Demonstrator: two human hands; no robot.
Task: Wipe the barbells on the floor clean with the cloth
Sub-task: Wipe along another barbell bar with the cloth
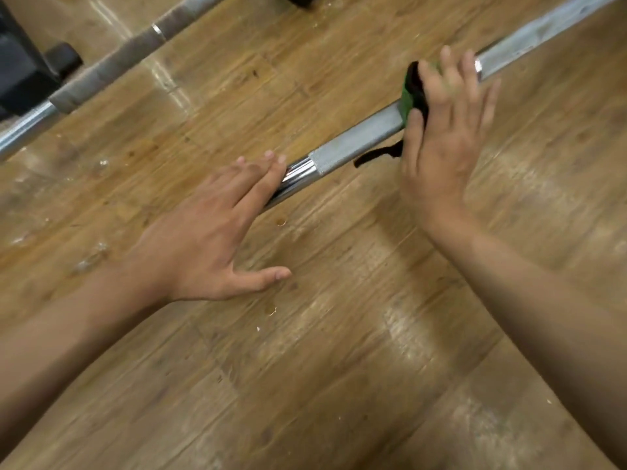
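A steel barbell lies diagonally on the wooden floor, from centre left up to the top right. My right hand presses a green and black cloth onto the bar with straight fingers. A black strip of the cloth trails on the floor below the bar. My left hand lies flat with its fingers straight. Its fingertips rest on the shiny part of the same bar. A second barbell lies parallel, farther away at the upper left.
The wooden floor is scuffed, with pale dusty patches and small crumbs. Dark equipment stands at the far left next to the second bar. A dark object sits at the top edge.
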